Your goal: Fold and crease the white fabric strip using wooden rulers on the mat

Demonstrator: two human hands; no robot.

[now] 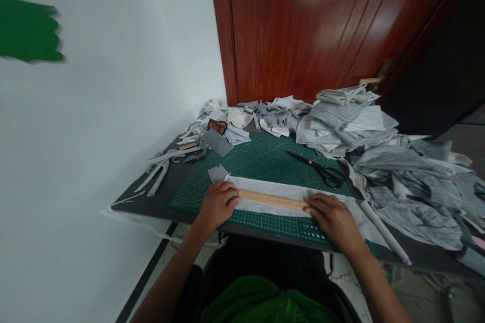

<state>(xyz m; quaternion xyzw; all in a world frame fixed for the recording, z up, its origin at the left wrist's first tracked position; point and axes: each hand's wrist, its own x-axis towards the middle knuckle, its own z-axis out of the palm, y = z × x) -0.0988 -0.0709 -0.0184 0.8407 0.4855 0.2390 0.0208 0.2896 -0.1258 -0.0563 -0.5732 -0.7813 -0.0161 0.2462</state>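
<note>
Left hand (pixel 219 203) and right hand (pixel 333 219) rest at the 2 ends of a wooden ruler (pixel 271 199), fingers close together and bent over it; whether either hand pinches the ruler or only presses down, I cannot tell. The ruler lies lengthwise on a white cloth strip (pixel 273 184), which is spread across the near part of a green cutting mat (pixel 261 156) marked with a fine grid. Black scissors (pixel 317 166) lie on the mat beyond the strip, handles towards the right. Under the mat is a dark worktop (pixel 151 204), its left side running along a white wall (pixel 113 60). Narrow pale strips (pixel 161 176) are scattered at that side, and a heap of scraps (pixel 278 116) lines the far edge. Towards the back right sits a stack of grey cloth (pixel 341 121), with crumpled grey fabric (pixel 420 176) nearer the right end. A slim pale roll (pixel 386 232) lies just beyond the right hand. Behind the worktop stands a glossy reddish-brown door (pixel 295 30) with a metal handle (pixel 371 81). On the wall, at upper left, is a green shape (pixel 28 29) with a wavy edge. Right of the door, the room is dark.
</note>
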